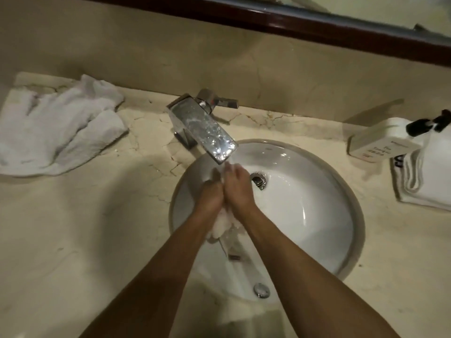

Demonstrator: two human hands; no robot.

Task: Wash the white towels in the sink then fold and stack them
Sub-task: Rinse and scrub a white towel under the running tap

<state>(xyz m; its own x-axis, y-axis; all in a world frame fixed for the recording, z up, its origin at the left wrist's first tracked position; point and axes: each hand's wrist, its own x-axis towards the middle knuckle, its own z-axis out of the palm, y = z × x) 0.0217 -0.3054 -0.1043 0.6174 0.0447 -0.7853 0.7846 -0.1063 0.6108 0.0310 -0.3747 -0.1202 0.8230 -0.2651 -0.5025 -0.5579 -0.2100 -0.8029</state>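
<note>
1. Over the middle of the frame, above the round white sink (317, 215), I have both hands pressed together under the spout of the chrome tap (205, 128).
2. My left hand (211, 195) and right hand (238, 189) are each clenched around one wet towel (223, 226); it bunches out white just below the wrists, and a tail of it hangs down toward the bottom of the basin.
3. Whether water is running I cannot tell for sure, though the spout tip glistens right at my fingertips.
4. At the upper left of the frame a crumpled towel (58, 128) lies loose on the marble counter (73, 228), well apart from the sink. I judge it is either waiting for its wash or waiting to be folded; its look does not settle which.
5. At the right edge sits a folded towel stack (429, 176), with a white soap dispenser (380, 140) just beside it.
6. My reading: the washing step is under way on this one towel, and folding and stacking of at least two towels remain.
</note>
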